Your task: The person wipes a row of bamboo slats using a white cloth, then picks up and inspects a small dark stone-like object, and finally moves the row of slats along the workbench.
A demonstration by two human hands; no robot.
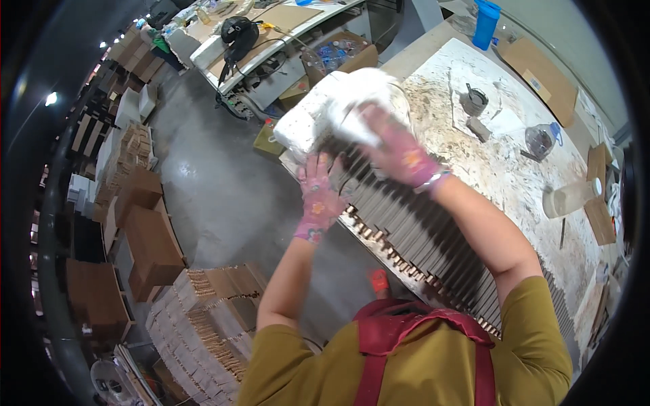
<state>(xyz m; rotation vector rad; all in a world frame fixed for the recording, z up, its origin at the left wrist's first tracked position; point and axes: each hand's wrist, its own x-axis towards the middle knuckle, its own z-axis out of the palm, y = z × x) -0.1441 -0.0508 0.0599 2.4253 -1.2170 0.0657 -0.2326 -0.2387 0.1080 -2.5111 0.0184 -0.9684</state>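
Observation:
A long row of narrow grey-brown strips [433,227] lies side by side on the worktable, their pale ends [386,247] uneven along the near-left edge. My left hand [320,196], in a pink flowered glove, rests at the far-left end of the row with its fingers spread. My right hand [399,149], gloved the same way and blurred by motion, presses on a white cloth [355,115] over the far end of the strips. Its fingertips are partly lost in the blur. A bulky white padded bundle [301,125] sits beside the cloth at the table's corner.
On the stained white tabletop [440,128] stand a blue cup [485,27], a small dark tin [475,101] and clear plastic jars [572,198]. Stacked wooden pieces [203,325] are on the floor at left. A box of bottles [342,54] stands beyond the table.

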